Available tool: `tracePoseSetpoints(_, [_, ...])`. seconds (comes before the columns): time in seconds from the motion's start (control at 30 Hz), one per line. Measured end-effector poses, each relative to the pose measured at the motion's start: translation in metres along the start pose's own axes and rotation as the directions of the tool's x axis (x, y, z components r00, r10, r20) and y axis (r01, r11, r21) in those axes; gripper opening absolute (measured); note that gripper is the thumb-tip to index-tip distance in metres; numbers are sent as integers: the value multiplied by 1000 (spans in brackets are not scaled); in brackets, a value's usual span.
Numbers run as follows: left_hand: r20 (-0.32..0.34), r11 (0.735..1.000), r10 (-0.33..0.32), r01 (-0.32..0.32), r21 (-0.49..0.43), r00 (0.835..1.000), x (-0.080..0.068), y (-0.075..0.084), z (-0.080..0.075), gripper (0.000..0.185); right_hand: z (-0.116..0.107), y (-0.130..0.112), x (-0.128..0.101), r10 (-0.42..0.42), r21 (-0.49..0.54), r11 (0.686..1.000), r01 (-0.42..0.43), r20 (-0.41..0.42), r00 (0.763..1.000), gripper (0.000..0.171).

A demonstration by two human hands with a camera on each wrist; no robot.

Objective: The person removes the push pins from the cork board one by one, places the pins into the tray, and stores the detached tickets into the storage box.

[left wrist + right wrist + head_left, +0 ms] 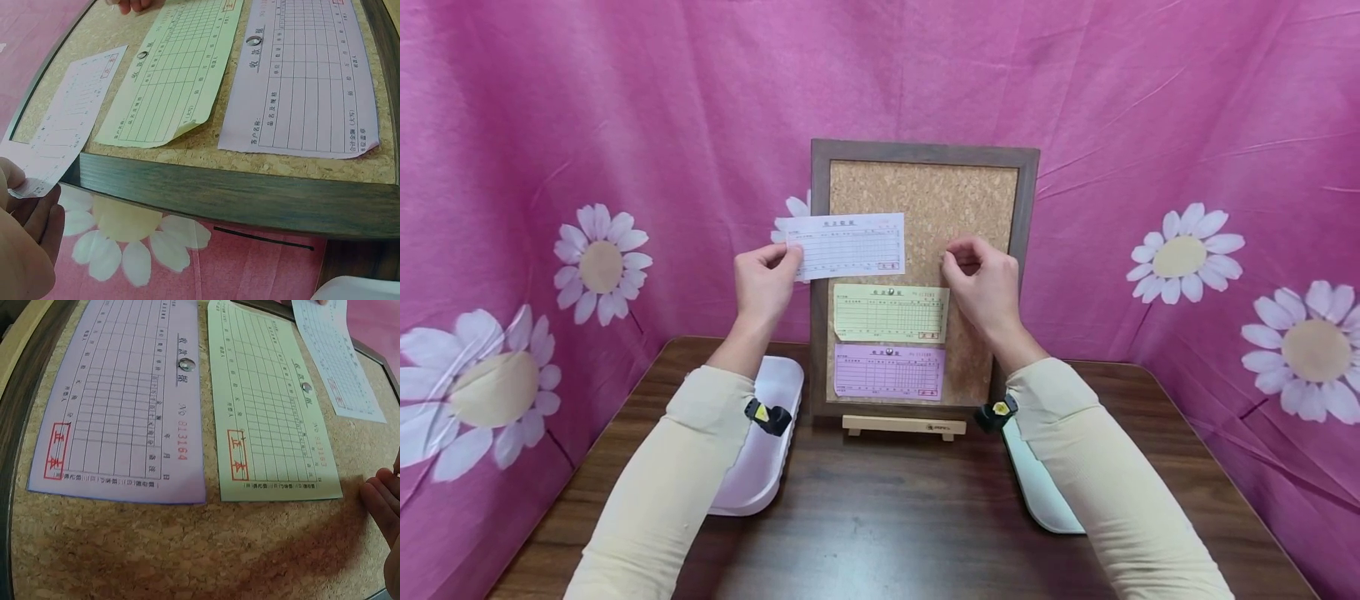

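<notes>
Low in the frame, both cream sleeves cross the table (887,517), passing over two white trays (760,467) at left and right. Just beyond, a small wooden easel (901,426) props the cork board (925,192) upright, so its face meets the hands. A purple slip (889,372) and a green slip (891,313) sit pinned there. The left hand (765,279) pinches the white slip (848,245) by its left end, flat against the board's upper left. The right hand (981,279) hovers at centre right, fingers curled; whether it holds a pin cannot be told
</notes>
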State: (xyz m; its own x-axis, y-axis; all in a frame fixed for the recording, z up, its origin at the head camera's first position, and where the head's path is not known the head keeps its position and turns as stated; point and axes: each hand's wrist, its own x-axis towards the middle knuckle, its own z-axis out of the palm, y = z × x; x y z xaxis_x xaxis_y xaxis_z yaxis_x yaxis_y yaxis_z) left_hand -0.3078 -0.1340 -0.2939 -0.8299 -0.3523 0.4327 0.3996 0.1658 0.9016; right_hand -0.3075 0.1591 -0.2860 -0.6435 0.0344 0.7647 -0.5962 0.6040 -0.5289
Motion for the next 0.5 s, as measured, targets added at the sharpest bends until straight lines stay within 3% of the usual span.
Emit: tracePoseSetpoints(0.5, [-13,1000,-4,4,10,1000,3,-3,-8,25,-14,8,-6,12,1,1000,-12,-12,1000,10])
